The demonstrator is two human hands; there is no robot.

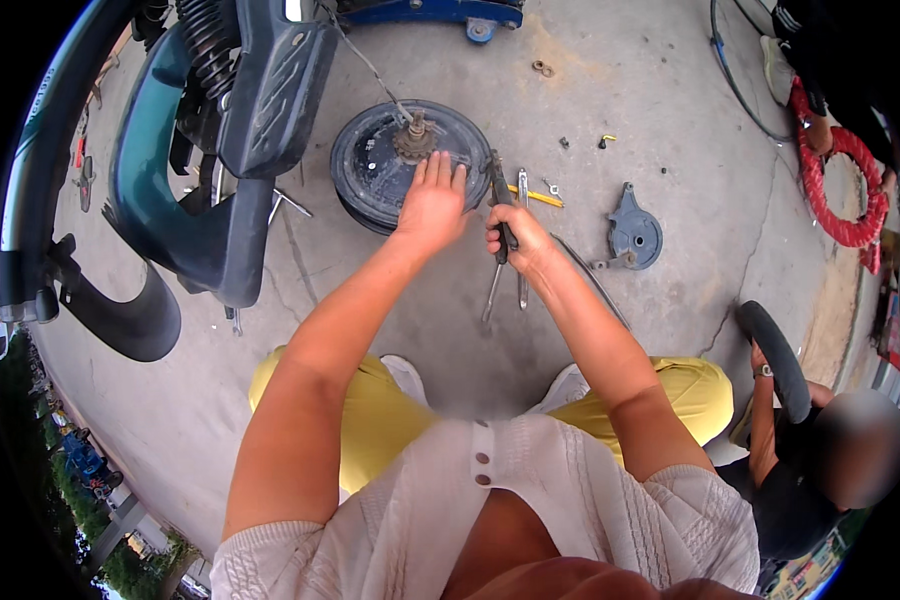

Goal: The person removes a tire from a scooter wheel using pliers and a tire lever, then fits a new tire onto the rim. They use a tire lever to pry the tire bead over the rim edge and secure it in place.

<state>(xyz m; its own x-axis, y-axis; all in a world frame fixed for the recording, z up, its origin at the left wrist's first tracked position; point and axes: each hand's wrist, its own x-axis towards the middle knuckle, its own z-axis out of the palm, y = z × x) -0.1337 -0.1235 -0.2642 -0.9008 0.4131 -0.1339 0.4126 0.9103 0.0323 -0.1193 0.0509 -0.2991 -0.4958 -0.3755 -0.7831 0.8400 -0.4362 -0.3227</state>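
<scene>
A black wheel hub (370, 160) lies flat on the ground, its axle (416, 140) and a grey cable pointing up. My left hand (436, 200) rests on its near right side, fingers stretched over the face and holding nothing. Just right of the hub, my right hand (518, 236) is closed around a long dark hand tool (500, 175), whose end reaches the hub's right rim. I cannot make out the tool's exact kind. Close by lie a silver wrench (523, 285), a thin metal rod (492, 293) and a yellow-handled tool (543, 197).
A grey brake plate (634, 232) lies to the right. An electric scooter body (170, 160) with teal panels stands at left. A blue stand (425, 12) is at the top. Right, one person handles a red-wrapped tyre (848, 236); another holds a black tyre (776, 350).
</scene>
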